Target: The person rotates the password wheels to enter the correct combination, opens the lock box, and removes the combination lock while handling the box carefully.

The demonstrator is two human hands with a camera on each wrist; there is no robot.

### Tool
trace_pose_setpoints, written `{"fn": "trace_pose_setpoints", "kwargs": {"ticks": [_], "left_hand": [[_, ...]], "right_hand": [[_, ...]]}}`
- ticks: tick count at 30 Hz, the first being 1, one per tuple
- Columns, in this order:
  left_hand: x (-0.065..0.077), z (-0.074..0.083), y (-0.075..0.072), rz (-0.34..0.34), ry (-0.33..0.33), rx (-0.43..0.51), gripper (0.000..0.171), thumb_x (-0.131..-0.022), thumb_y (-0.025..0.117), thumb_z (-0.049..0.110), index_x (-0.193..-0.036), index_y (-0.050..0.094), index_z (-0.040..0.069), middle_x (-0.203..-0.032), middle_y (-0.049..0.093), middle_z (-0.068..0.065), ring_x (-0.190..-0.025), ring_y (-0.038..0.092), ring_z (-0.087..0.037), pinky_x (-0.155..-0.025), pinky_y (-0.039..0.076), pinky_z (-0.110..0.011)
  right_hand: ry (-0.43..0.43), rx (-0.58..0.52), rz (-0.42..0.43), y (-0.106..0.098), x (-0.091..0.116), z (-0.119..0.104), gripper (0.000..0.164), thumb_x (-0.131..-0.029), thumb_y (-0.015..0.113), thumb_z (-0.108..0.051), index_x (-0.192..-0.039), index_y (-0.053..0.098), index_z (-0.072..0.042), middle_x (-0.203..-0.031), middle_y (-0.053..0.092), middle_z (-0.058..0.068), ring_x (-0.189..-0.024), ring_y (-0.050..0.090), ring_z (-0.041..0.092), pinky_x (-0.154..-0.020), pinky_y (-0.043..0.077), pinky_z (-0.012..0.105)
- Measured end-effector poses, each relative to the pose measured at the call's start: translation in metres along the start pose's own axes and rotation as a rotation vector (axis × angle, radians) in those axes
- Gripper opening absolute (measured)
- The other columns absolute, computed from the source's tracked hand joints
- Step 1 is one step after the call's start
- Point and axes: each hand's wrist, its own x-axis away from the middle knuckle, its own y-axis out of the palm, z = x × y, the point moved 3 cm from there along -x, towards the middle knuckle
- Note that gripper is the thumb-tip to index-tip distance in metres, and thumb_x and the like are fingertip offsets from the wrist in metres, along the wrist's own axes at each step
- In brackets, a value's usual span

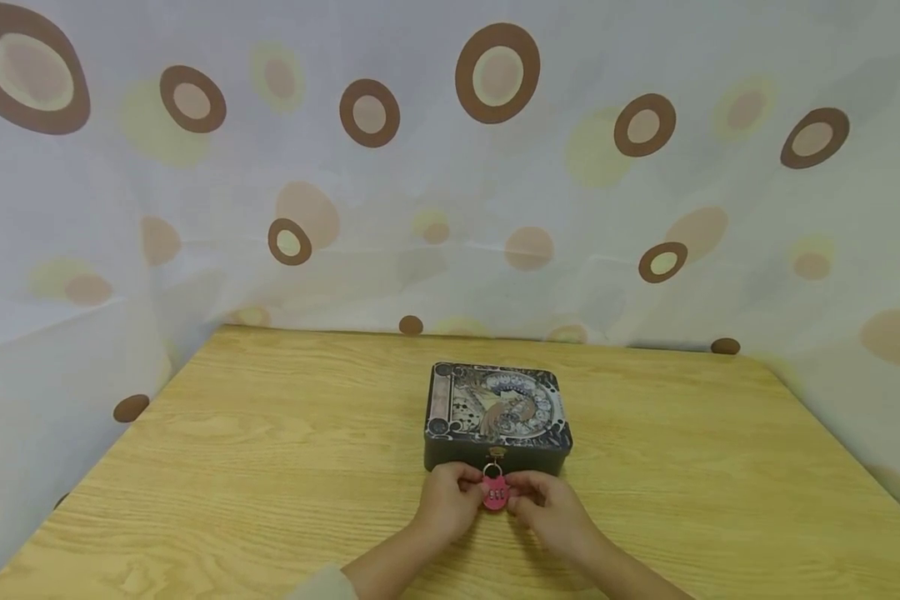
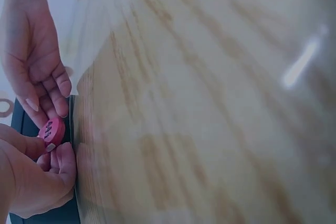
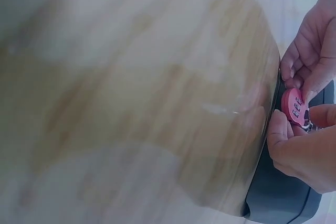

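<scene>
A pink combination padlock with several number dials is held at the front of a dark tin box. Its shackle points up, right below the box's gold-coloured clasp. My left hand pinches the padlock from the left, its thumb on the face beside the dials. From the right, my right hand holds the padlock's edge between thumb and bent index finger. In the right wrist view the dials of the padlock show between both hands. The box's lid, printed with ornate artwork, is closed.
The box rests on a wood-grain table, back from its front edge. A pale curtain with brown and yellow circles hangs behind the table and along its sides.
</scene>
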Motion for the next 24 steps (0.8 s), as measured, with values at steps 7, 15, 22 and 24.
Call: {"fn": "trace_pose_setpoints", "kwargs": {"ticks": [7,15,22,24], "left_hand": [[-0.002,0.0003,-0.0017,-0.036,-0.02,0.009,0.008,-0.081,0.062,-0.004,-0.083,0.063,-0.012,-0.071,0.062,-0.013,-0.064,0.053,-0.01,-0.053,0.044,-0.017],[-0.0028,-0.0016,-0.0012,-0.071,-0.058,0.092,0.01,-0.084,0.058,-0.006,-0.086,0.061,-0.015,-0.071,0.062,-0.015,-0.057,0.051,-0.009,-0.051,0.049,-0.021],[-0.0037,-0.003,-0.0006,-0.075,-0.072,0.106,0.009,-0.084,0.058,-0.006,-0.086,0.061,-0.014,-0.072,0.061,-0.014,-0.057,0.05,-0.008,-0.051,0.05,-0.021],[-0.0039,-0.0031,-0.0008,-0.078,-0.079,0.105,0.009,-0.084,0.058,-0.006,-0.087,0.062,-0.014,-0.072,0.062,-0.014,-0.058,0.05,-0.008,-0.052,0.05,-0.022]], "right_hand": [[0.026,-0.035,0.01,0.0008,-0.0006,-0.0019,0.03,-0.088,0.052,-0.002,-0.11,0.054,0.018,-0.098,0.063,0.024,-0.082,0.062,0.02,-0.063,0.052,0.026],[0.017,0.002,0.003,0.0014,-0.0045,-0.002,0.024,-0.089,0.053,-0.002,-0.103,0.056,0.017,-0.088,0.065,0.019,-0.074,0.061,0.017,-0.058,0.052,0.026],[0.036,0.029,-0.041,0.0029,-0.0076,-0.0006,0.021,-0.09,0.053,-0.003,-0.099,0.056,0.016,-0.074,0.062,0.011,-0.065,0.054,0.012,-0.053,0.049,0.025],[0.054,0.039,-0.051,0.003,-0.0083,-0.0006,0.021,-0.09,0.053,-0.004,-0.099,0.056,0.015,-0.074,0.061,0.009,-0.064,0.054,0.011,-0.054,0.049,0.026]]}}
